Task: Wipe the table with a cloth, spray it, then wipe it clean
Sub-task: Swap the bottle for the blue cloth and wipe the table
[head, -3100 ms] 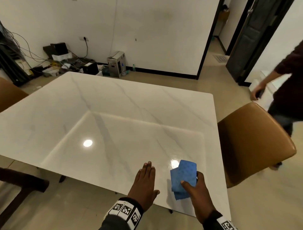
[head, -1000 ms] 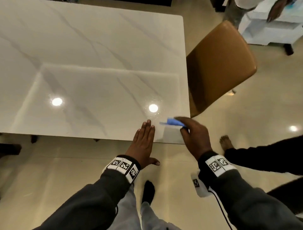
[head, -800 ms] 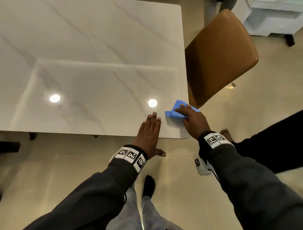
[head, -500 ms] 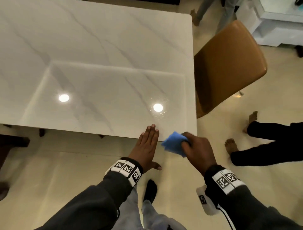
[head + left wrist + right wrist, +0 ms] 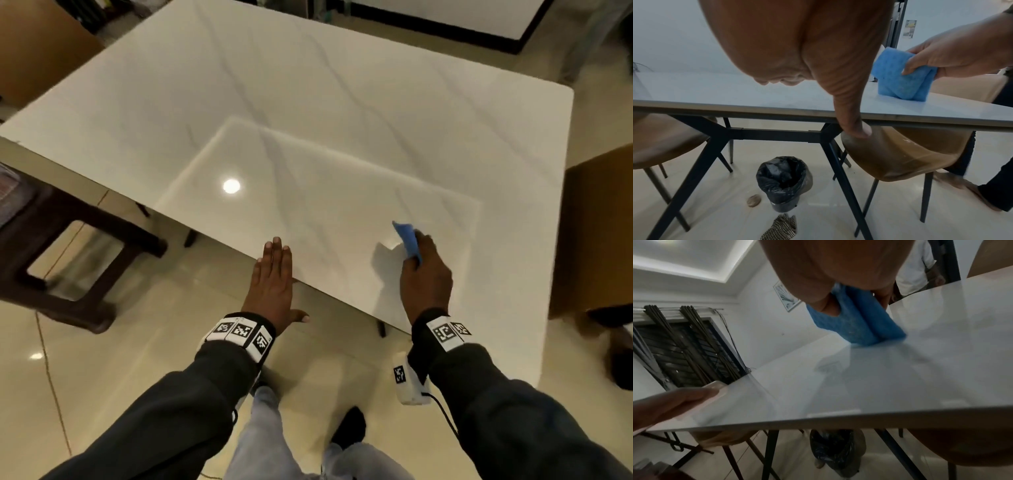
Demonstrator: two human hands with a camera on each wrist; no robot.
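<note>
Head view: R hand [image 5: 424, 274] pinching folded blue cloth [image 5: 407, 240] on table [image 5: 308, 102]; L hand [image 5: 274, 284] flat, fingers straight, at edge.

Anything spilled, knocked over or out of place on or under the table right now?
Nothing spilled on the table. The right hand holds the folded blue cloth on its surface; the left hand lies flat at the near edge. Underneath, a checkered rag lies crumpled on the floor beside the lined bin.
</note>
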